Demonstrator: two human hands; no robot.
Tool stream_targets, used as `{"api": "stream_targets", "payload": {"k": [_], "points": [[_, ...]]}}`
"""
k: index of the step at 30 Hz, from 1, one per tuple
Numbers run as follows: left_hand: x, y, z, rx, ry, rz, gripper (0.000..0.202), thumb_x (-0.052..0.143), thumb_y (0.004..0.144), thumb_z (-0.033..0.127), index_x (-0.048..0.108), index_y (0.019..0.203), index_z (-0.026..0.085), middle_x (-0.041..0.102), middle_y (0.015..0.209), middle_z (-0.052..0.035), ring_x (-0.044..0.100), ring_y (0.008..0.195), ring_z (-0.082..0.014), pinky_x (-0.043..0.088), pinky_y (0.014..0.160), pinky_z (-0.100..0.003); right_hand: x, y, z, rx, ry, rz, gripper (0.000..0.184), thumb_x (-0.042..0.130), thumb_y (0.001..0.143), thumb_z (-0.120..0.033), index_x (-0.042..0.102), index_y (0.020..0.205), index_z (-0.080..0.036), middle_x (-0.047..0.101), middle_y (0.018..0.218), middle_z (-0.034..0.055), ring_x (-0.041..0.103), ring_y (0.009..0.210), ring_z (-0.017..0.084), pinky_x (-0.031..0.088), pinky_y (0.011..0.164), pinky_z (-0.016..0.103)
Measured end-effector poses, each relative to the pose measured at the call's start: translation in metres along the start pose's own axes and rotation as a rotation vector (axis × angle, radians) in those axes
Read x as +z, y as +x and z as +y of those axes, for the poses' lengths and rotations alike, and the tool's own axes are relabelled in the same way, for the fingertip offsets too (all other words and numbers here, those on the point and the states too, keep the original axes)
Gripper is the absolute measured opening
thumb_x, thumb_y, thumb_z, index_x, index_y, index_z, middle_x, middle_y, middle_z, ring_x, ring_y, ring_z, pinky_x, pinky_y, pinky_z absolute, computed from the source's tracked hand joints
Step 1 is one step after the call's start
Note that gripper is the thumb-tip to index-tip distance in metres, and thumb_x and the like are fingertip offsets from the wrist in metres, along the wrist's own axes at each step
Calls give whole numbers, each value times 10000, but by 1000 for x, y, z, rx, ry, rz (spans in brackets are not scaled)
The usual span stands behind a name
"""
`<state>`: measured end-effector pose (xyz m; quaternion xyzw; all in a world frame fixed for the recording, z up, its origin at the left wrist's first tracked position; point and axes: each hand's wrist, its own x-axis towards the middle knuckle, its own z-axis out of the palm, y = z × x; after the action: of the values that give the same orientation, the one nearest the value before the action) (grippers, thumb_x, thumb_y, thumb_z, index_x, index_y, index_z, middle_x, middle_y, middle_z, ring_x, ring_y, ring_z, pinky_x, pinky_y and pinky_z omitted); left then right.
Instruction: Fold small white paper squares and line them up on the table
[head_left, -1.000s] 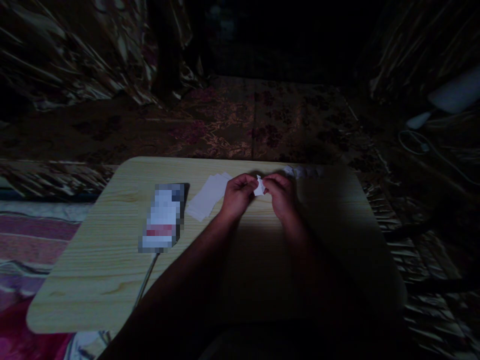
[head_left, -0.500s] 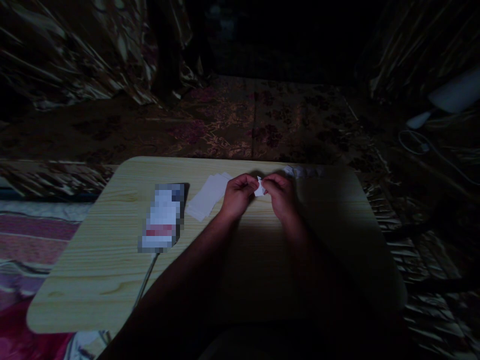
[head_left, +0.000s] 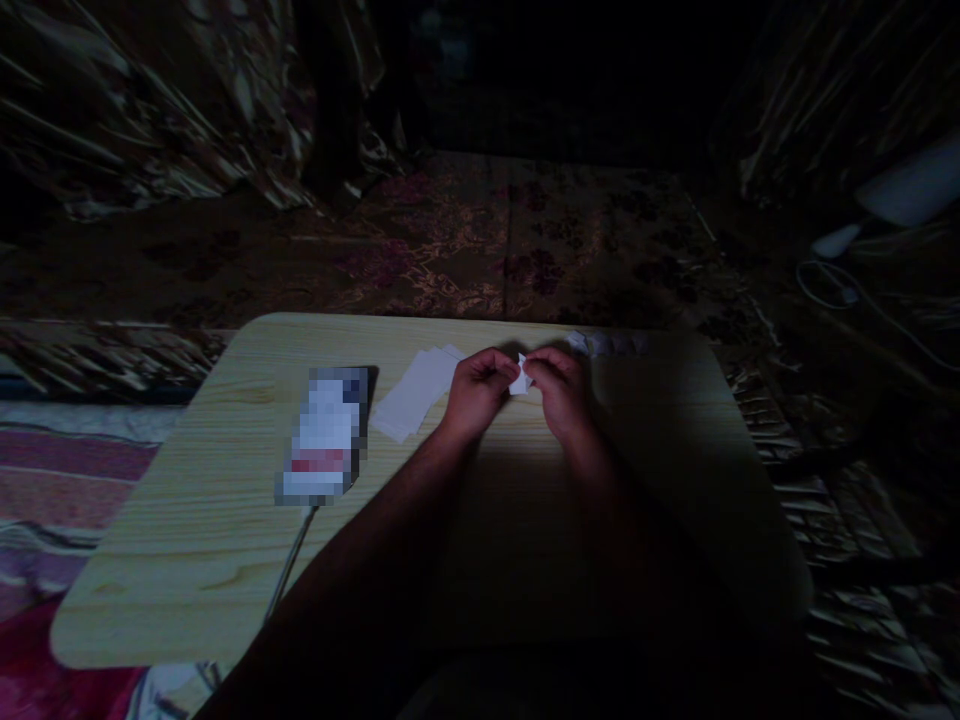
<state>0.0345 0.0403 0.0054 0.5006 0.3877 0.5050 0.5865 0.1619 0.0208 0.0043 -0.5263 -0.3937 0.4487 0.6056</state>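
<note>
A small piece of folded white paper [head_left: 520, 378] is pinched between my two hands above the far half of the table. My left hand [head_left: 480, 390] grips its left side with thumb and fingers, and my right hand [head_left: 559, 385] grips its right side. Just left of my left hand lies a loose stack of white paper strips [head_left: 415, 393]. Beyond my right hand, several small folded white paper pieces [head_left: 609, 344] sit in a row near the far edge, dim in the shadow.
The light wooden table [head_left: 210, 480] has rounded corners. On its left part lies a phone [head_left: 322, 435], its screen blurred out, with a cable [head_left: 292, 560] running toward me. A patterned cloth surface [head_left: 465, 240] borders the far edge. A white lamp-like object [head_left: 911, 185] is at right.
Both hands stay nearly in place. The paper between them has shifted slightly, its top point now standing a little differently between the fingertips.
</note>
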Motion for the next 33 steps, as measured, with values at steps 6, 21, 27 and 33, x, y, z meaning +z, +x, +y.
{"api": "stream_targets", "payload": {"k": [6,21,27,33], "points": [[1,-2,2,4,62,14,120,730,735,252,676,662,173,630,632,4,499,582,-121,378,582,-265,-1,1,3,-56,7,-21,125,682,703,-324,668,716,-200,581,616,-32,508,595,120,392,565,264],[0,-2,1,7,82,3,86,730,713,233,683,672,173,652,666,-4,520,606,-127,394,598,-262,0,-1,-1,-56,-62,7,118,675,699,-338,657,717,-223,584,637,-26,524,623,142,424,586,289],[2,-3,3,22,93,-14,53,713,713,203,681,683,173,646,651,4,520,593,-121,400,596,-256,0,-1,-1,-63,-69,10,121,684,697,-323,669,716,-205,571,604,-31,507,596,132,395,556,273],[3,-3,3,37,97,28,76,696,731,230,665,684,178,629,648,9,514,597,-122,401,602,-258,1,0,2,-40,-32,24,148,699,690,-338,680,743,-202,595,622,-31,508,601,128,397,571,272]]}}
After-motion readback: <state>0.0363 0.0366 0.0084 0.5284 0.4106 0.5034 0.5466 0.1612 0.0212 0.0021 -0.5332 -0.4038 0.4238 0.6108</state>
